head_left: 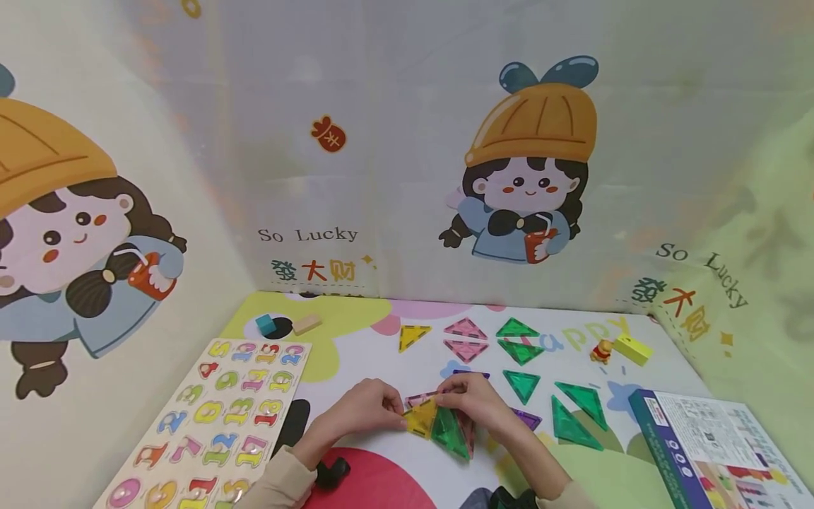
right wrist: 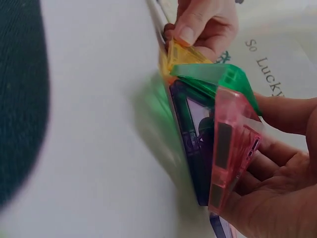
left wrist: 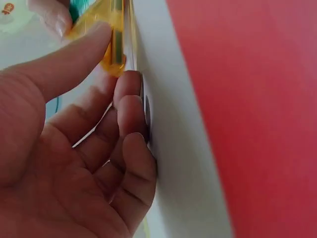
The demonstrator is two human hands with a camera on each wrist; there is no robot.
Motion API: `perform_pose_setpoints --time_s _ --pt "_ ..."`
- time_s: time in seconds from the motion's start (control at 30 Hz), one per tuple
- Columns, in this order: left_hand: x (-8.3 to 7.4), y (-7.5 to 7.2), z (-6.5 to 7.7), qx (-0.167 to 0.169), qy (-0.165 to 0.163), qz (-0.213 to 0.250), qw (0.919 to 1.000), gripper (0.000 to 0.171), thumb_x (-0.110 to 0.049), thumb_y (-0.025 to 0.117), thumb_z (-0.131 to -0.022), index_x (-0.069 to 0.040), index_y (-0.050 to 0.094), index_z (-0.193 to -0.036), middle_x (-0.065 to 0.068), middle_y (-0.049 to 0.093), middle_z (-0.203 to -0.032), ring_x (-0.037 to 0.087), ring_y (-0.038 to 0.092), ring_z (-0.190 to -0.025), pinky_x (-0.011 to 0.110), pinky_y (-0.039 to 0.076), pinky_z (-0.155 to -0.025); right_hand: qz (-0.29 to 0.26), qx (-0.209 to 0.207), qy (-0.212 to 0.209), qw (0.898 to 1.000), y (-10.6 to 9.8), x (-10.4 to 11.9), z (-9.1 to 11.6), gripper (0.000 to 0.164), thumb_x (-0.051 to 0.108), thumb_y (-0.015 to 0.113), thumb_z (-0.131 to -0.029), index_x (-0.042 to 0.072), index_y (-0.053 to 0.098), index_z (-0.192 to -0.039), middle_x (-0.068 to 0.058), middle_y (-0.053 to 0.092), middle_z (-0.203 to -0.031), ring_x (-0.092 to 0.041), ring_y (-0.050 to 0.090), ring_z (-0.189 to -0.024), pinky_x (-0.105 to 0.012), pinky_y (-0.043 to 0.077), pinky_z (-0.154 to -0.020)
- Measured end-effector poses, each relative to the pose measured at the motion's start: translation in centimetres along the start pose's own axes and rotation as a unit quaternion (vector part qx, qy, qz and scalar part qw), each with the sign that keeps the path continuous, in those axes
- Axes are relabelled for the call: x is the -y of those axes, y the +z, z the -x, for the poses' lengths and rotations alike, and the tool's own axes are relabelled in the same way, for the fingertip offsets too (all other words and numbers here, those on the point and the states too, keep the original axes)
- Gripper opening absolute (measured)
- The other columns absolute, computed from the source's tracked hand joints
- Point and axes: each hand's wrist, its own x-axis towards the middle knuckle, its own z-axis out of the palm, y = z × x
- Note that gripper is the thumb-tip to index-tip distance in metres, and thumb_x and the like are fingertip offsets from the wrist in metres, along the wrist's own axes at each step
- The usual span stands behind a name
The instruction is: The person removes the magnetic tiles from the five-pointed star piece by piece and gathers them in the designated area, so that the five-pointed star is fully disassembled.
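Note:
Translucent triangular magnetic tiles stand joined on the table: a yellow tile (head_left: 420, 420), a green tile (head_left: 450, 433) and pink tiles at the side and back. My left hand (head_left: 365, 410) pinches the yellow tile's lower left corner; in the left wrist view the thumb (left wrist: 84, 54) presses on its face. From behind and above, my right hand (head_left: 473, 401) grips the green tile near the top. The right wrist view shows its fingers around the green tile (right wrist: 235, 82) and pink tile (right wrist: 230, 148), with a dark purple tile (right wrist: 193, 134) low between them.
Loose tiles lie beyond the hands: a yellow triangle (head_left: 415, 336), pink triangles (head_left: 466, 329), several green triangles (head_left: 521, 385) and a purple triangle (head_left: 526, 419). A number puzzle board (head_left: 210, 424) is at left, a printed box (head_left: 718, 445) at right. Small blocks and a bear figurine (head_left: 601, 351) sit farther back.

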Motion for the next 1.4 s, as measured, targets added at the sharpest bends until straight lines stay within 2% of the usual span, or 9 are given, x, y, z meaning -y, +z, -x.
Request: perform_pose_setpoints --time_s 0.13,0.23,0.37,0.63,0.8,0.97,1.07,1.2,1.4 --pt "-0.1 0.3 -0.2 -0.011 -0.003 0.001 0.9999 0.015 -0.031 0.083 -0.080 -0.024 0.071 -0.073 -0.012 0.061 -0.063 0.003 0.051 -0.065 0.021 0.042 -0.062 -0.001 0.019 -0.022 1.000 0.0 0.0 0.0 0.027 0.024 0.072 -0.089 0.009 0.071 -0.111 -0.001 0.064 -0.079 -0.011 0.052 -0.065 -0.025 0.046 -0.062" --pt "0.1 0.3 -0.2 -0.013 -0.004 0.014 0.9998 0.014 -0.028 0.083 -0.080 -0.023 0.071 -0.073 -0.011 0.062 -0.062 0.003 0.052 -0.064 0.022 0.042 -0.061 0.002 0.044 -0.047 0.998 0.0 0.0 0.0 0.028 0.022 0.069 -0.092 0.011 0.071 -0.118 -0.005 0.069 -0.093 -0.012 0.056 -0.075 -0.025 0.048 -0.070" --pt "0.3 0.2 -0.1 -0.020 0.008 0.018 0.9996 0.014 -0.026 0.083 -0.080 -0.022 0.071 -0.073 -0.012 0.062 -0.062 0.003 0.052 -0.064 0.022 0.042 -0.062 0.012 0.050 -0.060 0.997 0.1 -0.1 -0.1 0.022 0.021 0.068 -0.093 0.013 0.074 -0.112 -0.007 0.071 -0.110 -0.013 0.058 -0.088 -0.025 0.048 -0.077" --pt "0.5 0.0 -0.4 -0.015 0.006 0.038 0.9992 0.013 -0.024 0.081 -0.081 -0.022 0.071 -0.073 -0.012 0.061 -0.062 0.003 0.052 -0.064 0.022 0.042 -0.062 0.082 0.051 -0.072 0.993 -0.1 -0.4 -0.2 0.017 0.026 0.069 -0.091 0.019 0.074 -0.106 0.001 0.070 -0.107 -0.012 0.059 -0.092 -0.027 0.048 -0.081" --pt "0.8 -0.6 -0.7 -0.004 0.002 0.089 0.9960 0.011 -0.022 0.080 -0.083 -0.017 0.073 -0.078 -0.005 0.064 -0.066 0.007 0.052 -0.067 0.023 0.042 -0.061 0.075 0.063 -0.066 0.993 -0.3 -0.3 -0.1 0.015 0.027 0.071 -0.090 0.020 0.073 -0.104 0.002 0.069 -0.102 -0.014 0.060 -0.092 -0.030 0.048 -0.082" --pt "1.5 -1.9 -1.2 -0.034 -0.020 0.138 0.9897 0.012 -0.022 0.077 -0.086 -0.011 0.073 -0.084 0.002 0.067 -0.073 0.012 0.053 -0.067 0.024 0.041 -0.058 0.073 0.067 -0.062 0.993 -0.6 -0.3 0.1 0.012 0.025 0.071 -0.090 0.019 0.073 -0.101 0.002 0.069 -0.099 -0.015 0.059 -0.090 -0.029 0.048 -0.079" --pt "2.1 -2.2 -1.9 -0.063 -0.037 0.124 0.9896 0.012 -0.024 0.077 -0.086 -0.012 0.074 -0.085 0.001 0.067 -0.074 0.013 0.053 -0.067 0.025 0.042 -0.059 0.067 0.077 -0.062 0.993 -0.7 -0.3 0.1 0.014 0.023 0.071 -0.090 0.017 0.073 -0.102 0.000 0.069 -0.099 -0.016 0.058 -0.090 -0.028 0.048 -0.079" --pt "2.6 -2.3 -3.2 -0.097 -0.051 0.081 0.9908 0.010 -0.025 0.079 -0.084 -0.015 0.076 -0.082 -0.004 0.068 -0.076 0.012 0.054 -0.071 0.026 0.045 -0.064 0.061 0.093 -0.066 0.992 -0.7 -0.2 0.1 0.015 0.022 0.070 -0.090 0.016 0.073 -0.104 -0.001 0.070 -0.100 -0.016 0.059 -0.092 -0.029 0.048 -0.080" --pt "2.6 -2.5 -5.1 -0.101 -0.093 0.061 0.9886 0.011 -0.027 0.081 -0.082 -0.017 0.077 -0.081 -0.004 0.070 -0.082 0.014 0.056 -0.078 0.028 0.045 -0.070 0.063 0.098 -0.066 0.991 -0.7 -0.1 0.2 0.014 0.021 0.069 -0.090 0.017 0.073 -0.103 0.000 0.070 -0.100 -0.016 0.059 -0.092 -0.029 0.049 -0.080"
